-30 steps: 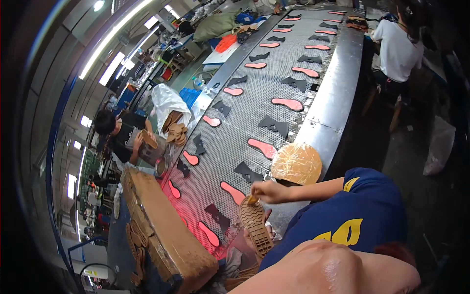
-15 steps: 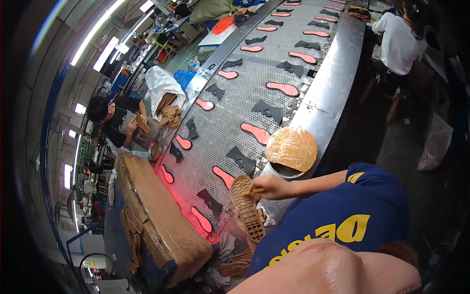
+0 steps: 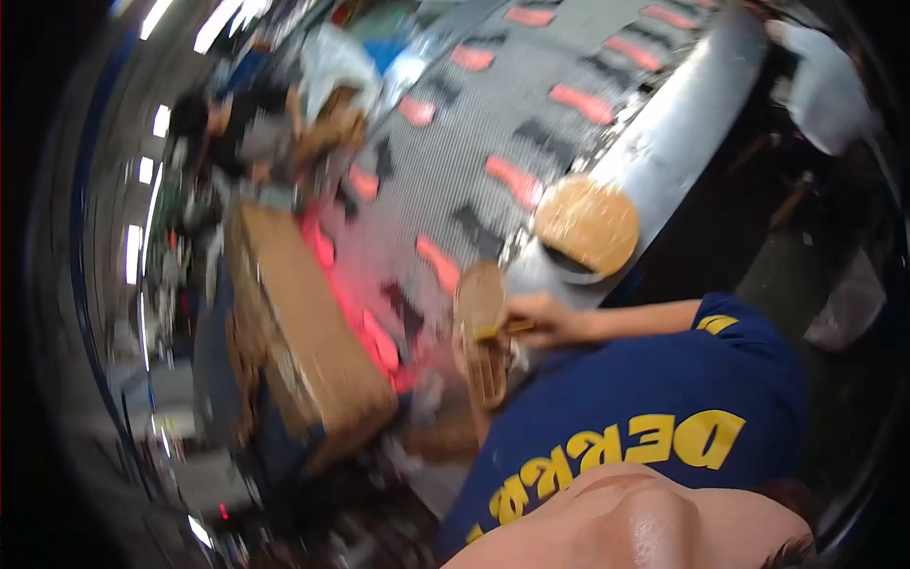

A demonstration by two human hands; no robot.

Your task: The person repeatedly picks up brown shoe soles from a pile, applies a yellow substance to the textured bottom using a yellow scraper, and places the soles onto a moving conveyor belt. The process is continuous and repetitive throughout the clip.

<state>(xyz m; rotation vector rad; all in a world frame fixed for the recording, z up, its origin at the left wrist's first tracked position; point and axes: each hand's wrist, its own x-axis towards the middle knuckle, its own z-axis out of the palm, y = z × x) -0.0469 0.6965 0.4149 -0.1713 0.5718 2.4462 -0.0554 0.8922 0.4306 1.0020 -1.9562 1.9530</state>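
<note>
A tan shoe sole (image 3: pixel 481 302) is held up in front of my body, above the near edge of the conveyor. My left hand (image 3: pixel 462 355) grips it from behind and the left side, mostly hidden by the sole. Closed round a slim yellow brush (image 3: pixel 519 326), my right hand (image 3: pixel 545 319) holds it across the middle of the sole; motion blur hides the bristles. The sole's heel end shows a grid of hollows. Just beyond my right hand stands a round container with a tan, plastic-wrapped cover (image 3: pixel 588 226).
Pink insoles (image 3: pixel 517 180) and dark cut pieces (image 3: pixel 477 228) lie in rows on the mesh conveyor (image 3: pixel 417 194). A metal rail (image 3: pixel 678 133) edges its right side. A long brown carton (image 3: pixel 303 313) stands left. One co-worker (image 3: pixel 251 128) sits far left; another person (image 3: pixel 825 90) is far right.
The view has shifted and blurred. Along the sole, the brush in my right hand has moved from the toe part to the middle. My left hand keeps its hold.
</note>
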